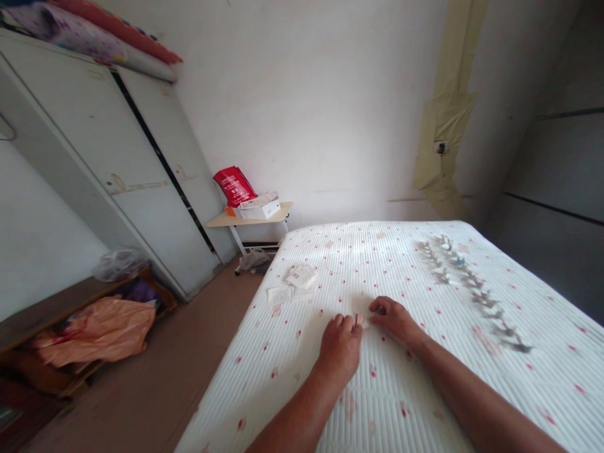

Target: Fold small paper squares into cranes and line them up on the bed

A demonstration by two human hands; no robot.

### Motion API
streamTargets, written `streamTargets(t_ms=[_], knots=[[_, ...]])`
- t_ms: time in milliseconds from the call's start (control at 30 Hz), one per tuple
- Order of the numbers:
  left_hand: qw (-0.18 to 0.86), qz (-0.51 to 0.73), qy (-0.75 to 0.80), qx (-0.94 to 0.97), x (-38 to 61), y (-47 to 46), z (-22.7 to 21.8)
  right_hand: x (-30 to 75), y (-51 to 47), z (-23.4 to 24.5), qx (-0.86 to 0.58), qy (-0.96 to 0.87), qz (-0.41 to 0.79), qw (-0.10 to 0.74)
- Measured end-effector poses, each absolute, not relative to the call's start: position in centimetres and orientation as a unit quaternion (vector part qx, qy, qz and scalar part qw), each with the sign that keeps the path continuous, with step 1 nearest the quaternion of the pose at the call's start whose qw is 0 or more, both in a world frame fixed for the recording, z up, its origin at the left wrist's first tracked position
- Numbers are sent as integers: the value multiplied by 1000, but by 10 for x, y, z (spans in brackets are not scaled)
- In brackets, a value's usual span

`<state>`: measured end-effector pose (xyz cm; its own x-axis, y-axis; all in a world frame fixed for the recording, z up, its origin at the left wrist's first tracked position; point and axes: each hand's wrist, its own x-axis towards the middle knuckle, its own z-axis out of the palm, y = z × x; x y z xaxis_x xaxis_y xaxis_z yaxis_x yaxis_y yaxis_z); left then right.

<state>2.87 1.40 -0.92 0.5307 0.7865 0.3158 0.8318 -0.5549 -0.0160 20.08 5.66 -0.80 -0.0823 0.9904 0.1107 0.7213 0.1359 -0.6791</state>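
Observation:
Over the bed my left hand is closed, its fingertips pressed on a small folded piece of paper against the mattress. Just to the right, my right hand has its fingers curled, with a gap between thumb and forefinger. Its thumb tip is close to the paper; I cannot tell whether it touches. Beyond my left hand lie several printed paper squares, loosely stacked. On the right side of the bed stand rows of small folded paper figures, shaped like birds.
The white quilted mattress has red and pink spots. Behind its left corner, a small table carries a red bag and a white box. A wardrobe and a low bench with an orange plastic bag stand left.

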Motion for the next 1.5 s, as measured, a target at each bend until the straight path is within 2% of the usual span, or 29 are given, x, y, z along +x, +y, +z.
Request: streamTargets(t_ms=[267,633,1033,1500], knots=[[89,-153,-464,-868,29,15,-14,183,46,-7,-643,-704,167,253],[50,-192,-476,-857,27,14,-17,192,41,-1,-569,-739,231,278],[-39,-232,-497,-835,23,15,-10,180,41,-2,-627,-711,200,245],[-17,-177,-534,-827,30,11,-4,173,37,-7,-648,-716,130,224]])
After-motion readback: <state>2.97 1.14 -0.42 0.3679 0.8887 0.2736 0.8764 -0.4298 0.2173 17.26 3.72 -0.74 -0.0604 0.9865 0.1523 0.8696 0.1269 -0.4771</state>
